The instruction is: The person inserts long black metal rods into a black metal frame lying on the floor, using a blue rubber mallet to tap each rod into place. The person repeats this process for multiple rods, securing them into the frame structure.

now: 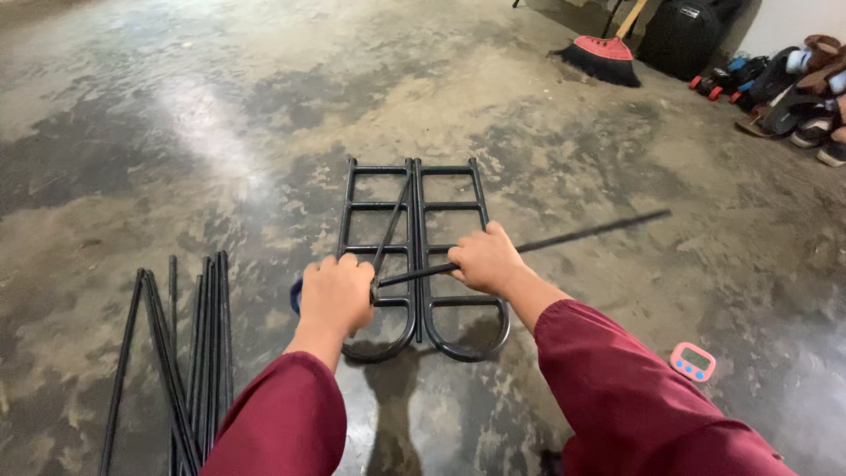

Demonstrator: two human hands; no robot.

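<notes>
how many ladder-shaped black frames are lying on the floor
2. The left frame and the right frame lie flat side by side on the concrete, touching along their inner rails, partly covered by the left hand and right hand.

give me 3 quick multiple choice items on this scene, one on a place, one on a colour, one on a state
1. Where does the rod bundle lie?
A. left of the frames
B. on the frames
C. by the broom

2. What colour is the timer?
A. green
B. pink
C. black

3. What does the right hand do?
A. hangs free
B. grips a rod
C. holds the broom

Key: 1 A, it lies on the floor left of the frames. 2 B, pink case. 3 B, fingers closed round the long rod.
</notes>
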